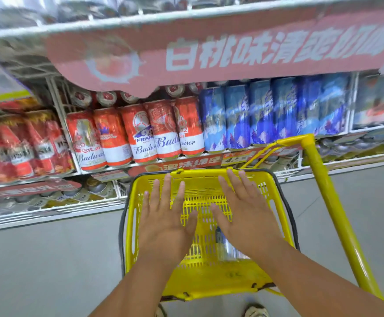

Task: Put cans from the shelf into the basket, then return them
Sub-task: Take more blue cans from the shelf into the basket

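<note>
1. We hold both hands flat above the yellow basket (pixel 138 216), palms down. The left hand (pixel 165 216) and the right hand (pixel 243 211) have their fingers spread and released; neither grips anything.
2. Below the heel of our right hand, between the two thumbs and nearer our wrists, something silvery with a dark blue end (pixel 224 245) lies on its side on the basket floor. We judge it to be a can, though our hand covers much of it.
3. Beyond our fingertips stand the red cans (pixel 140 133) and, further right, the blue cans (pixel 273 113), upright in tight rows on the wire shelf (pixel 56 104), labels forward.
4. The basket sits just under our hands and close before the shelf, likely so cans travel a short way in either direction.
5. The basket is glossy moulded plastic with a slotted grid; its long handle (pixel 337 209) rises right of our right fingers. The cans are smooth printed metal cylinders.
</note>
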### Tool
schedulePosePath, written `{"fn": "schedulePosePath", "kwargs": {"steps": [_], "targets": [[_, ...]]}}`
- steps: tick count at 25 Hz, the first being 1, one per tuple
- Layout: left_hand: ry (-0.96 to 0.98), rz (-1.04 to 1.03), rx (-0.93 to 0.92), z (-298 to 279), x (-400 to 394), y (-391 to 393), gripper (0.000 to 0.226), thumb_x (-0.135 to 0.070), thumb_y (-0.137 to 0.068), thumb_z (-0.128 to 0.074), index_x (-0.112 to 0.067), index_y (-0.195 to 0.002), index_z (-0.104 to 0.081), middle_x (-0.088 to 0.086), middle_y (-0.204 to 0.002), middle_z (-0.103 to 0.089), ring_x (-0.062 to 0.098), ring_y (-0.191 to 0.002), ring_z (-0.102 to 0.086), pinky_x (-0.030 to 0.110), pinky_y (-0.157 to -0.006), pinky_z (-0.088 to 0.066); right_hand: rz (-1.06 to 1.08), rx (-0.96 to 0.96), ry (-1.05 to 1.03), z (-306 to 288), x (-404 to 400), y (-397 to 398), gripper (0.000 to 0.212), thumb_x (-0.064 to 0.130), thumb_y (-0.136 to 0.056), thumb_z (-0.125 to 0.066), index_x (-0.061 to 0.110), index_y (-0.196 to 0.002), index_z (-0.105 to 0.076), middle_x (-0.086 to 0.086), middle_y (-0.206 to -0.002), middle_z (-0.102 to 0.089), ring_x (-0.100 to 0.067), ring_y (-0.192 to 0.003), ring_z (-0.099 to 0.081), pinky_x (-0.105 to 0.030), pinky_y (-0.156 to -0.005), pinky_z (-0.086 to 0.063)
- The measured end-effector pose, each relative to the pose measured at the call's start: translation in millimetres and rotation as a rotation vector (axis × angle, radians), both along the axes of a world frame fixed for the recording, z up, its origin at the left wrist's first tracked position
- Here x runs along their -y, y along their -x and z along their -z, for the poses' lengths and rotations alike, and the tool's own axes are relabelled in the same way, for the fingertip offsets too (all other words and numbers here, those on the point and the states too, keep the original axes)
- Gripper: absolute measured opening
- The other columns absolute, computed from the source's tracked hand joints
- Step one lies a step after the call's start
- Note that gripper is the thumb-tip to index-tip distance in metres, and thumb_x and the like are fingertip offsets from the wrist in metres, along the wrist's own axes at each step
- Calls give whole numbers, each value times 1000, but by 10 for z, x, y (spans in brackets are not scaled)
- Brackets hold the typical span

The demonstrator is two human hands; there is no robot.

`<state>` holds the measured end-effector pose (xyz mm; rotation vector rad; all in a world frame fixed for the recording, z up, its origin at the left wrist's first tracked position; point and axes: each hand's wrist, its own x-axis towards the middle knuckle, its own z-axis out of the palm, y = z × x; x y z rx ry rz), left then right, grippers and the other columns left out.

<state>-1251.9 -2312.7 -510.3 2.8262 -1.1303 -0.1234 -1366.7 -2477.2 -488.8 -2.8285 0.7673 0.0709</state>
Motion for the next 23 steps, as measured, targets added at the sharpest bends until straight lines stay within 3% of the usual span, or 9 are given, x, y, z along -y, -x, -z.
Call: {"fn": "schedulePosePath", "kwargs": {"steps": [6, 9, 14, 20, 23], "targets": [[60, -65, 74, -941, -130, -156, 77, -69, -93, -34, -31, -159, -27, 0, -170, -6, 23, -157, -1, 46, -124, -10, -92, 196, -15, -1011, -148, -327, 72, 61, -97, -30, 18, -154, -32, 2, -164, -22, -19, -153, -11, -44, -120, -26], [96, -86, 151, -1500, -210, -367, 77, -71, -93, -28, -31, -159, -27, 0, -170, -7, 23, -157, -4, 45, -124, -10, -132, 327, -19, -1534, -176, -573, 71, 61, -97, -33, 21, -156, -29, 6, -165, -18, -14, -154, -6, -39, -123, -20], [211, -88, 224, -2512, -243, -704, 77, -68, -93, -32, -29, -159, -29, 1, -170, -7, 23, -157, -4, 50, -125, -18, -146, 431, -7, -2402, -313, -876, 73, 62, -97, -32, 21, -157, -24, 11, -165, -14, -7, -153, -4, -37, -121, -25], [280, -97, 340, -3394, -252, -1170, 77, -66, -94, -30, -24, -158, -33, 7, -169, -13, 28, -156, -10, 52, -124, -21, -215, 518, -32, -3374, -365, -1381, 73, 59, -94, -34, 28, -158, -17, 16, -166, -6, -2, -151, 5, -27, -122, -7], [287, -127, 323, -3663, -112, -1401, 78, -67, -93, -25, -27, -159, -27, 6, -169, -12, 27, -156, -6, 51, -125, -17, -180, 512, -6, -3624, -271, -1620, 72, 61, -95, -33, 29, -158, -17, 14, -166, -8, -5, -152, 2, -27, -121, -8]]}}
